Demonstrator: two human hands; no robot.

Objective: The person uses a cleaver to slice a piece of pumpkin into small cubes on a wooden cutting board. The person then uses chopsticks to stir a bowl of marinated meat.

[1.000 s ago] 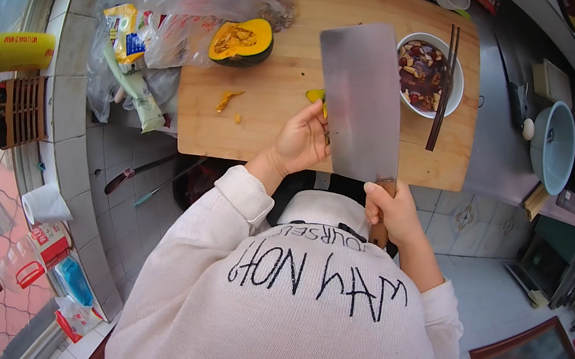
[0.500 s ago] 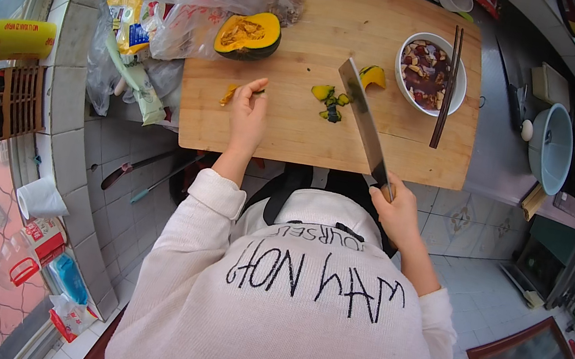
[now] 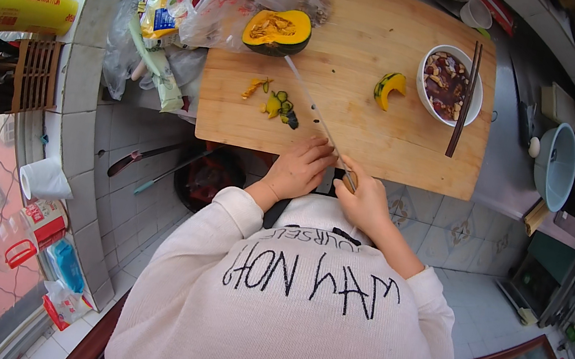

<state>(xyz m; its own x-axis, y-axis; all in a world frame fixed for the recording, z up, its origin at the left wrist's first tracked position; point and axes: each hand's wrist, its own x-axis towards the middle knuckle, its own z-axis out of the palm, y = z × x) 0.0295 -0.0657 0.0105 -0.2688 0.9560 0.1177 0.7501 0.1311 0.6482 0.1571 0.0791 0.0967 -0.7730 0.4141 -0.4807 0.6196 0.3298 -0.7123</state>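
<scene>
My right hand (image 3: 363, 199) is closed round the wooden handle of a kitchen knife (image 3: 305, 94). The blade is seen nearly edge-on and slants away to the far left, its tip close to the half pumpkin (image 3: 278, 30). Beside the blade's handle end is my left hand (image 3: 300, 169), fingers stretched out at the board's near edge; whether they touch the blade is unclear. Left of the blade lie dark green peel scraps (image 3: 282, 107) and small orange bits (image 3: 252, 87). To its right, a pumpkin slice (image 3: 389, 90) rests on the wooden cutting board (image 3: 356, 138).
A white bowl (image 3: 478, 98) of beans and nuts in liquid stands at the board's right, with chopsticks (image 3: 464, 103) across it. Plastic bags (image 3: 215, 21) crowd the left side. An egg (image 3: 535, 147) and a blue basin (image 3: 555, 165) are further right.
The knife has swung down and left across the board. The peel scraps now lie left, by the orange bits. My left hand has moved right and nearer, beside the knife. The view has shifted.
</scene>
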